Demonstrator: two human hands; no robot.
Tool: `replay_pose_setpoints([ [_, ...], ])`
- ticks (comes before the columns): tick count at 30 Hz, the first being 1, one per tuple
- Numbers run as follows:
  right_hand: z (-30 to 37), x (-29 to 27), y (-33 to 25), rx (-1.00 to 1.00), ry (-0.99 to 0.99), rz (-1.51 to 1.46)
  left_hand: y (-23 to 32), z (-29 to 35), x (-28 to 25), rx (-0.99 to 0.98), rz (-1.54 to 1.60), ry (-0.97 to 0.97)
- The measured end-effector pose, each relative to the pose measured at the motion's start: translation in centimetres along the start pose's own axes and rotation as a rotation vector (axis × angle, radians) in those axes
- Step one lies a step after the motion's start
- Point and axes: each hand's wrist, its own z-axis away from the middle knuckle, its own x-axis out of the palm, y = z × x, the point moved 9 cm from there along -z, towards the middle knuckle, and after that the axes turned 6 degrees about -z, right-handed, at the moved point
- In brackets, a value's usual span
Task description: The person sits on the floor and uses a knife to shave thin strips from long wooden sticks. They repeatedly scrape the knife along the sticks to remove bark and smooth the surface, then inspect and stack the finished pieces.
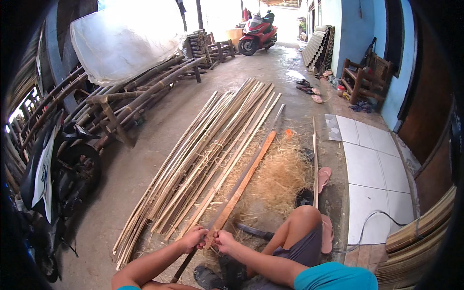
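Observation:
My left hand (194, 239) is closed round a long dark strip (246, 170), apparently bamboo, which slants away from me, its near end dropping below my fist. Close beside it, my right hand (223, 240) is closed too, by the near end of an orange-brown board (246, 181). What its fingers pinch is hidden. The strip lies along the board's left edge. To the left, a large bundle of pale split bamboo strips (203, 150) is spread on the concrete. A heap of fine shavings (285, 164) lies right of the board.
A dark curved object (253, 231) lies by my bent knee (299, 224). Pink sandals (326, 232) and one pale strip (315, 164) lie right. A motorcycle (53, 183) and bamboo bench (113, 111) stand left, a red scooter (258, 33) far ahead. Bundled slats (420, 237) lean lower right.

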Motion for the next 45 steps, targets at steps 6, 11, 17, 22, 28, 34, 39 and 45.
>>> replay_pose_setpoints([
  [6, 3.8, 4.5, 0.7, 0.167, -0.463, 0.119, 1.0, 0.0, 0.0, 0.066, 0.047, -0.112],
  [11, 1.9, 4.4, -1.1, 0.038, -0.391, 0.016, 1.3, -1.4, -0.6, 0.091, 0.056, -0.075],
  [17, 2.7, 3.8, -7.0, -0.540, -0.331, 1.126, 2.0, -1.2, 0.6, 0.156, -0.012, -0.064],
  [22, 12.1, 8.6, -10.3, -0.875, 0.011, 1.395, 0.5, -1.8, 0.0, 0.220, -0.183, 0.005],
  [28, 12.1, 9.6, -9.4, -0.962, -0.205, 1.285, 1.1, -1.2, 1.1, 0.320, -0.377, 0.016],
  [34, 9.7, 7.0, -8.2, -0.992, -0.216, 0.933, 2.2, -0.1, 0.8, 0.244, -0.068, -0.053],
  [39, 7.9, 4.9, -3.7, -0.567, -0.192, 0.288, 0.1, -0.5, 0.0, 0.084, 0.064, -0.077],
  [45, 8.6, 7.0, -6.5, -0.342, -0.390, 0.694, 0.1, -0.5, 0.1, 0.064, 0.078, -0.189],
])
